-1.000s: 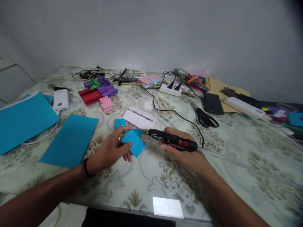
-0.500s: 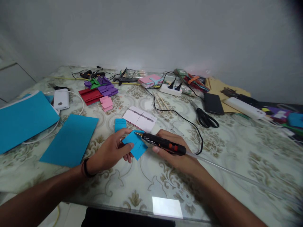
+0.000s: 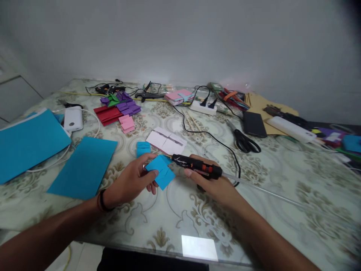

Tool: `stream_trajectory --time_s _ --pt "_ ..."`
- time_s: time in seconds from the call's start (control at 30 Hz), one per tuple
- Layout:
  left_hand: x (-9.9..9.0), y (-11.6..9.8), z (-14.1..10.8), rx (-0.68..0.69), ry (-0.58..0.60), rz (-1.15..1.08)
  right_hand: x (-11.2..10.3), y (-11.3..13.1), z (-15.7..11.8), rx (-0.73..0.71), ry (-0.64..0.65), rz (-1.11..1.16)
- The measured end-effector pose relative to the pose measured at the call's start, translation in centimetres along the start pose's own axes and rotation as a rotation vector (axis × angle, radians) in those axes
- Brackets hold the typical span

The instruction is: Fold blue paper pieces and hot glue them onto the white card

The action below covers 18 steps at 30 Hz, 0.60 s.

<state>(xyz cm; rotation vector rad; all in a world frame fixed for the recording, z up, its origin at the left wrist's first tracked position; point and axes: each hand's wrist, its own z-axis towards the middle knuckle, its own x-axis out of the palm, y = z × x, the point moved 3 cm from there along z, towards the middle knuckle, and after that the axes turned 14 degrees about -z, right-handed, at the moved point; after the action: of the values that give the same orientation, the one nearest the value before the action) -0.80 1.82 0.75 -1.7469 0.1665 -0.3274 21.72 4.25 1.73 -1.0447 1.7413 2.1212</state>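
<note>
Glue gun (image 3: 199, 166) sits gripped in the right hand (image 3: 218, 184), a clear glue stick (image 3: 265, 193) trailing from its rear, its nozzle (image 3: 168, 155) at the far edge of the blue piece (image 3: 162, 168). The left hand (image 3: 138, 175) pinches that piece between thumb and fingers, above the near middle of the table (image 3: 158, 222). Folding and slitting look done on it; a darker flap (image 3: 166, 160) stands open, so gluing seems under way, with closing apparently left. Whether glue lies there already, I cannot tell. Just beyond, a small blue fold (image 3: 143, 148) lies shaped, as do pink (image 3: 126, 124), red (image 3: 108, 114) and purple folds (image 3: 128, 108) farther back. The blue sheet (image 3: 84, 167), left of them, looks unfolded.
</note>
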Motion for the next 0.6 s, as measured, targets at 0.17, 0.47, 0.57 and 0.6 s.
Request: stream_trajectory --time_s 0.17,0.47,0.57,0.6 --pt "0.0 -0.2 0.1 0.009 -0.009 0.005 -0.1 -0.6 -0.2 0.126 -0.019 0.012" --pt "-0.1 -0.2 0.0 0.008 -0.027 0.041 0.5 -1.5 -0.4 0.128 0.121 0.206" --pt "-0.1 -0.2 0.1 0.013 -0.024 0.033 0.9 -2.2 -0.5 0.152 0.132 0.292" --pt "0.0 -0.2 0.1 0.013 -0.024 0.03 1.0 -2.3 -0.6 0.161 0.136 0.299"
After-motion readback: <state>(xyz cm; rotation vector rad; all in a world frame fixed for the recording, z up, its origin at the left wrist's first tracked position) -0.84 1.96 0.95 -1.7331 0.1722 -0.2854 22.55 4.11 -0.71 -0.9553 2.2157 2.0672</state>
